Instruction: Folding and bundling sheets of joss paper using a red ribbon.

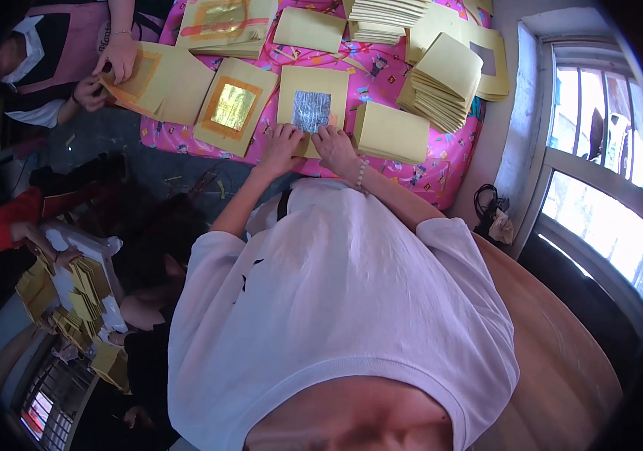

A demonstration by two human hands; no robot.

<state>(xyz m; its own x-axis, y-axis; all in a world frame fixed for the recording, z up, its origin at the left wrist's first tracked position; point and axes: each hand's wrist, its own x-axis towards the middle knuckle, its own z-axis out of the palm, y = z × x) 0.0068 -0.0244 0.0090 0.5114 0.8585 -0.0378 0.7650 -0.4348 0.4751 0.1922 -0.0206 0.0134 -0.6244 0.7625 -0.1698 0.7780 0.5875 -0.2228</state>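
Note:
A yellow paper sheet [312, 80] with a silver foil square [311, 107] lies on the pink table in front of me. My left hand [281, 149] has its curled fingers on the near edge of this sheet, left of the foil. Close beside it, my right hand [336, 149] grips the same edge below the foil's right corner, a beaded bracelet at its wrist. To the left lies a sheet with a gold foil square [232, 105] in an orange border. Just right of my right hand is a stack of yellow paper [393, 134].
Another person's hands [109, 74] hold an orange-marked yellow sheet [178, 84] at the table's left. Fanned yellow paper stacks [445, 79] lie at the right on the pink patterned tablecloth [449, 161]. A barred window [599, 113] stands at right. Other people handle yellow paper bundles [88, 289] at lower left.

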